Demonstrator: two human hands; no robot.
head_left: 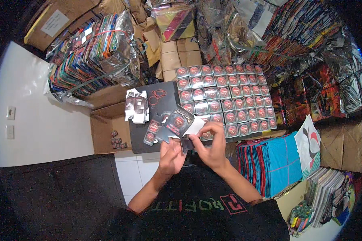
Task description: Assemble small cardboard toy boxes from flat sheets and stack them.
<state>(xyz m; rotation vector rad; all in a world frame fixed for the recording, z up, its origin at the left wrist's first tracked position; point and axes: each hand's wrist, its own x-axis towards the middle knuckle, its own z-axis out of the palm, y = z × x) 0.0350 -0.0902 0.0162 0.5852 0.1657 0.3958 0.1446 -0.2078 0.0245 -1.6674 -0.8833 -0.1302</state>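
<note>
Both hands hold a flat, unfolded little cardboard box (177, 122), dark with a red round emblem and white flaps. My left hand (171, 154) supports it from below at its lower edge. My right hand (211, 146) pinches its right flap with thumb and fingers. Just beyond the hands lies a grid of several folded small boxes (223, 98) of the same print, packed in rows. On the black board (165, 102) to the left lie a stack of flat box blanks (136, 106), red rubber bands (157, 96) and two folded boxes (151, 132).
An open brown carton (108, 128) with a few small boxes inside sits at the left. Foil-wrapped stacks of colourful packs (92, 52) rise behind. A teal stack of flat sheets (273, 162) stands at the right, more printed stacks fill the far right. White wall at left.
</note>
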